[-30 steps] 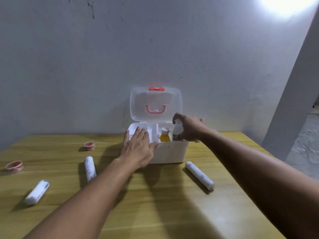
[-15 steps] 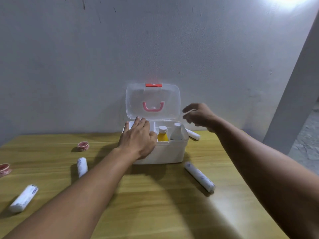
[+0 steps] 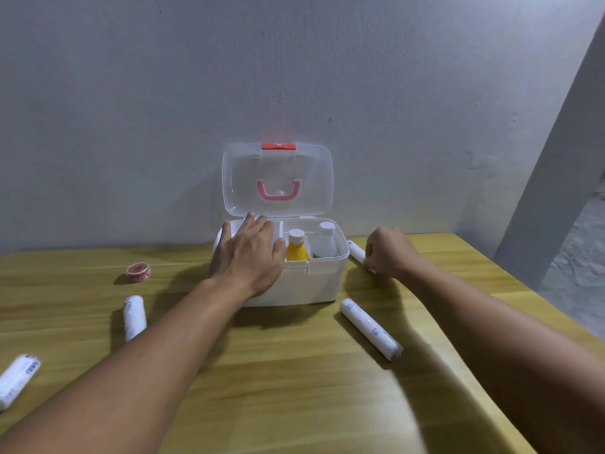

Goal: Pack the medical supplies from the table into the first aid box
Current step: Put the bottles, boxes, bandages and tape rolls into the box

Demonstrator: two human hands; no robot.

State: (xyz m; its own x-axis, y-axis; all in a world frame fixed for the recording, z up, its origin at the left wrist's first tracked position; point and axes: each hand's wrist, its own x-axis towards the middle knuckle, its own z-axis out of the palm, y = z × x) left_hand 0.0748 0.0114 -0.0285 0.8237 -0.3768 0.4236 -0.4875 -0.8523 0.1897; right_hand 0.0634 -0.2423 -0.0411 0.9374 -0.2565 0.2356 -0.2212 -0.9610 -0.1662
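The right hand [image 3: 389,249] has its fingers curled around the gauze roll [image 3: 357,252] lying by the first aid box [image 3: 294,283], near the surface's far right corner. The left hand [image 3: 250,253] lies flat and released over the box's left compartment. If the roll comes in while that palm covers the opening, it may snag on the rim or tip the bottles. Inside stand a yellow bottle [image 3: 297,250] and a white bottle [image 3: 324,242]; the clear lid [image 3: 278,178] stands open. Three more rolls and a tape ring [image 3: 138,271] remain out.
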